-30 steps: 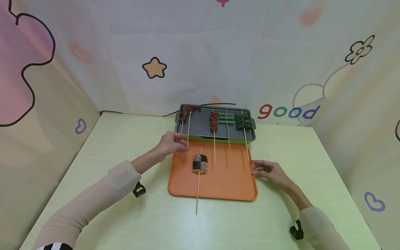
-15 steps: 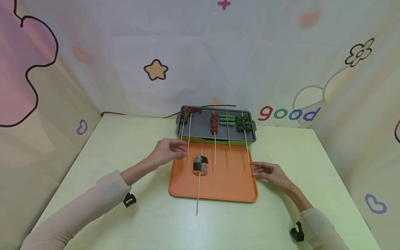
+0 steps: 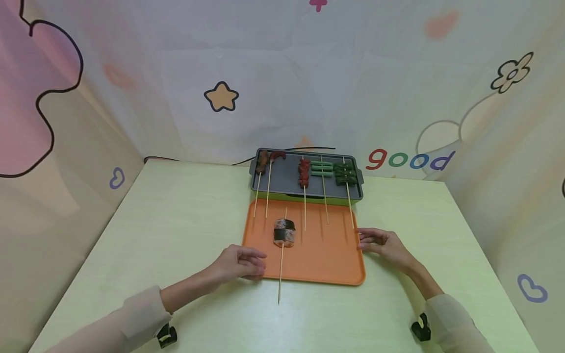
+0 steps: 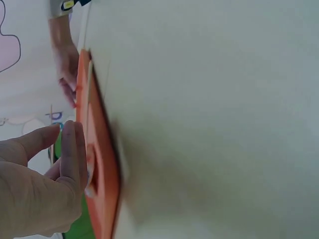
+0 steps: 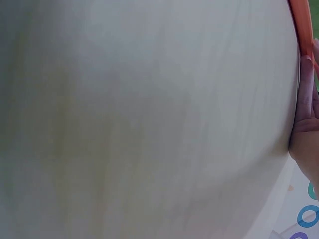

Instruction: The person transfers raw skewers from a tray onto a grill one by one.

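My left hand (image 3: 243,262) hovers at the front left of the orange tray (image 3: 326,264), fingers loosely extended, nothing between them. In the left wrist view its fingertips hang over the tray's side. My right hand (image 3: 388,249) holds the tray's right rim, thumb and fingers on the edge. On the tray lies a skewer with a pale, black-banded piece (image 3: 284,232), its stick jutting past the front. Behind, a grey-topped grill pan (image 3: 287,179) bears a brown meat skewer (image 3: 262,162), a dark red curled piece (image 3: 277,155), a red chunk skewer (image 3: 303,172), a green bean skewer (image 3: 321,169) and a green leafy skewer (image 3: 345,174).
Several skewer sticks reach from the grill pan over the tray's back part. The pale table (image 3: 190,211) extends on both sides. Behind it hangs a printed cloth (image 3: 282,88), with a black cord (image 3: 243,161) along its foot.
My left hand has let go of the brown meat skewer's stick area and drawn back toward the tray's front left corner. My right hand stays on the tray's rim.
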Tool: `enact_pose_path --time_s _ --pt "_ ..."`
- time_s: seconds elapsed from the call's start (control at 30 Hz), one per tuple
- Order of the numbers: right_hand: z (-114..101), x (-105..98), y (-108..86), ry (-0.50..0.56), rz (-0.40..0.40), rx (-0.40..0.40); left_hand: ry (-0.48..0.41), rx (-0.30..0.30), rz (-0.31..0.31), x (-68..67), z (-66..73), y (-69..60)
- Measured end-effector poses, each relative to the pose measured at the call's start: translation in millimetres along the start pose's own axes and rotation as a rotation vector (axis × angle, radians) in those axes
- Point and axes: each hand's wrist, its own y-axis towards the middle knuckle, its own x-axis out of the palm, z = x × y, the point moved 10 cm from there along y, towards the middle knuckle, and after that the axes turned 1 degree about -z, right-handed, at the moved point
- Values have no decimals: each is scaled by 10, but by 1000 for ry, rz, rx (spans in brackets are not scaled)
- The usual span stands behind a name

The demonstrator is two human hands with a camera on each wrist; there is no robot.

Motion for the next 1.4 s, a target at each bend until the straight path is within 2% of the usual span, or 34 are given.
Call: enact_pose_path --time_s 0.17,0.5,0.9,1.17,1.4 --pt "-1 -6 -4 -2 17 -4 -74 -24 -7 135 -159 -91" --pt "-3 9 1 -1 4 1 -152 -68 -53 322 -263 -168" --pt "10 5 -4 -18 10 28 -212 -94 -100 507 -302 -151" --pt "39 -1 20 -12 5 31 -211 -114 -89 547 -273 -151" --pt "40 -7 7 -19 11 29 -244 -147 -83 593 -314 -130"
